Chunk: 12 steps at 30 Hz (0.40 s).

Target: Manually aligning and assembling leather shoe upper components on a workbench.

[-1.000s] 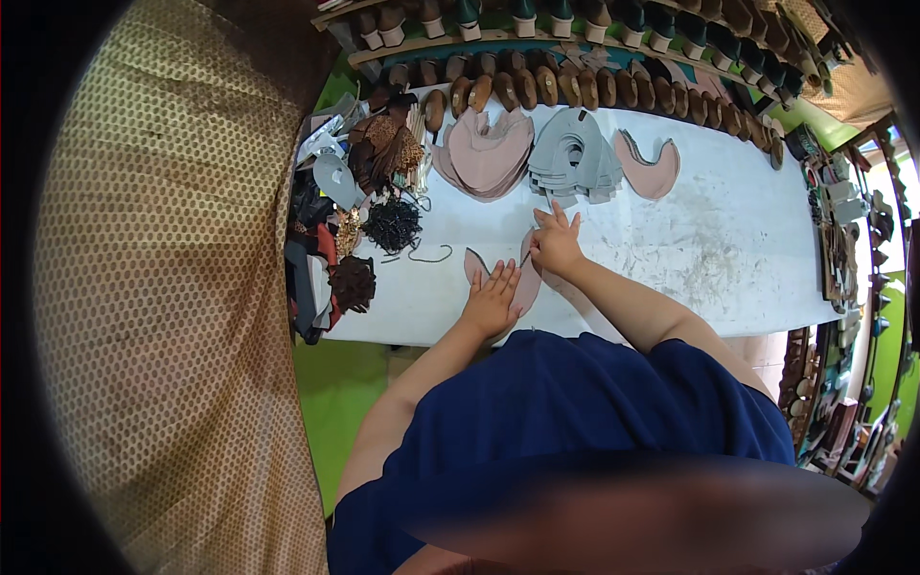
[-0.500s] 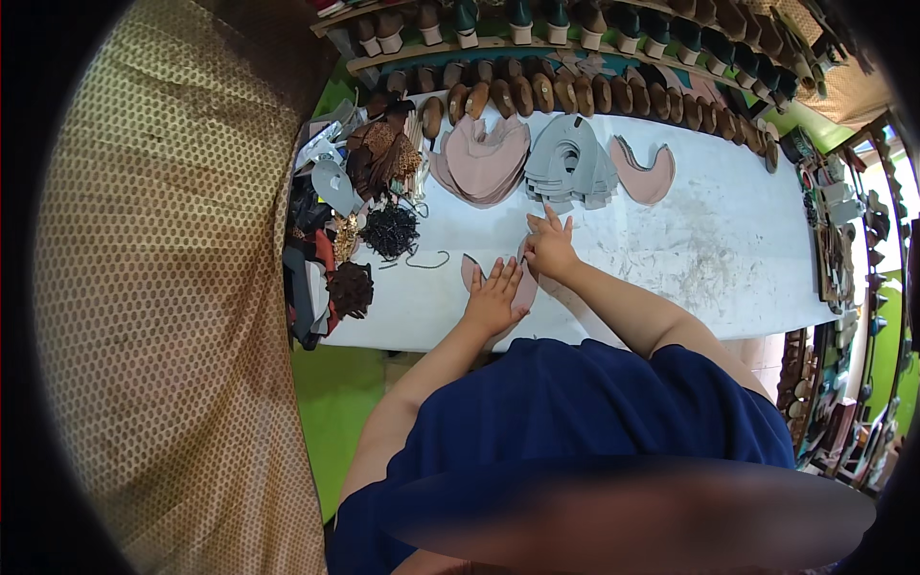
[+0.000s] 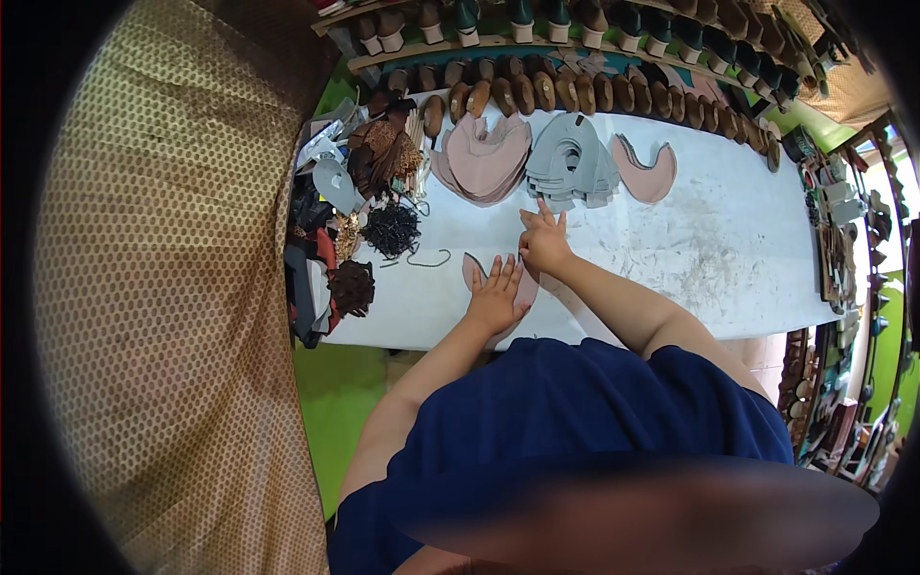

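A pink U-shaped shoe-upper piece [image 3: 528, 291] lies on the white table near its front edge. My left hand [image 3: 494, 302] rests flat on it with the fingers spread, covering its middle. Just to the right, my right hand [image 3: 545, 244] is at the tip of the piece's right arm, some fingers stretched away from me and one bent down toward that tip. Beyond my hands lie a stack of pink upper pieces [image 3: 486, 168], a fanned stack of grey ones [image 3: 571, 177] and a pink U-shaped piece with a dark inner edge [image 3: 648, 175].
At the table's left are a tangle of black strips [image 3: 391, 230], brown leather scraps [image 3: 383, 158] and a dark brown bundle [image 3: 352, 288]. Rows of brown shoe lasts [image 3: 585, 94] line the far edge, below a shelf of heeled shoes [image 3: 522, 27]. A patterned curtain [image 3: 182, 287] hangs left.
My right hand has shifted slightly to the left along the tip of the pink piece. My left hand stays flat in nearly the same place.
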### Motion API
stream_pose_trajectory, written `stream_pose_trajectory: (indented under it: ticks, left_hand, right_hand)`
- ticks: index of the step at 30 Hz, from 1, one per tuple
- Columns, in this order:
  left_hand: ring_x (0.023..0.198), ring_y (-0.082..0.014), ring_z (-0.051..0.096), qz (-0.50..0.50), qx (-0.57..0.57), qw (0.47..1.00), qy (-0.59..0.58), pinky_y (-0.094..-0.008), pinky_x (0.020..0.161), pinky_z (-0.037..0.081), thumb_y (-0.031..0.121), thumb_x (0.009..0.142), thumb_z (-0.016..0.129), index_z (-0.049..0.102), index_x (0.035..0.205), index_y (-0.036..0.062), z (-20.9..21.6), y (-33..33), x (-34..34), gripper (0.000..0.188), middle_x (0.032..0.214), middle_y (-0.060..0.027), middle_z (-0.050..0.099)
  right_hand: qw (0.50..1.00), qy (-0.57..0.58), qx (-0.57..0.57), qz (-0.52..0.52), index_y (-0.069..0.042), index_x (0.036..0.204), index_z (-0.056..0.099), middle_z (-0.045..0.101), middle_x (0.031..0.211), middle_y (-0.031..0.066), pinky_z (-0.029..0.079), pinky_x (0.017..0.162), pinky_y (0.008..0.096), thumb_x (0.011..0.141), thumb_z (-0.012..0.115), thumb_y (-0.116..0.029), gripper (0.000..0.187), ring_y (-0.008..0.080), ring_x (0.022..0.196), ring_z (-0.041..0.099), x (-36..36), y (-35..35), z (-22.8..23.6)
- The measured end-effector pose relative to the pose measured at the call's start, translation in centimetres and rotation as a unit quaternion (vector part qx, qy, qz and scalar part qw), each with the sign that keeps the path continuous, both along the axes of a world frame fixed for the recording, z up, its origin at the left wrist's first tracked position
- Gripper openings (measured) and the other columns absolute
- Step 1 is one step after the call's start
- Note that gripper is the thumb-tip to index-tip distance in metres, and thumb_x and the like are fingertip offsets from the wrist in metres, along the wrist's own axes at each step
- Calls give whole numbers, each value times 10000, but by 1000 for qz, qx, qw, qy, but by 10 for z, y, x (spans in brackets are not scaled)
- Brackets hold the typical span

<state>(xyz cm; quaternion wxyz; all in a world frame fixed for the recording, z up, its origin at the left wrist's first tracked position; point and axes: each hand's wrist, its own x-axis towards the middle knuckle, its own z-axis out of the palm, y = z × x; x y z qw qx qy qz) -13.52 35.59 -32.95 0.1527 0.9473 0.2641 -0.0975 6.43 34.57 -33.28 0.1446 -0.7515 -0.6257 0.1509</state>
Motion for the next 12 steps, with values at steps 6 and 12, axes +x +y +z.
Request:
stream_pose_trajectory:
  ticks: [6,12]
  left_hand:
    - [1533,-328,86,-1,-3,1000,-6,-653,1167,50,509,912,530,208,1575,98,1,0,-1,843,1659,-109,142]
    - [1529,-351,92,-13,29,997,-64,-667,1159,50,521,864,590,207,1574,94,-19,4,-16,913,1655,-138,140]
  right_hand:
    - [999,-2,-21,-42,-184,765,742,448,1508,76,108,1087,780,703,755,-196,64,388,1504,150,-3,6,2]
    - [996,26,-61,-66,-244,825,780,389,1561,81,85,1100,770,699,759,-264,129,385,1511,119,0,8,3]
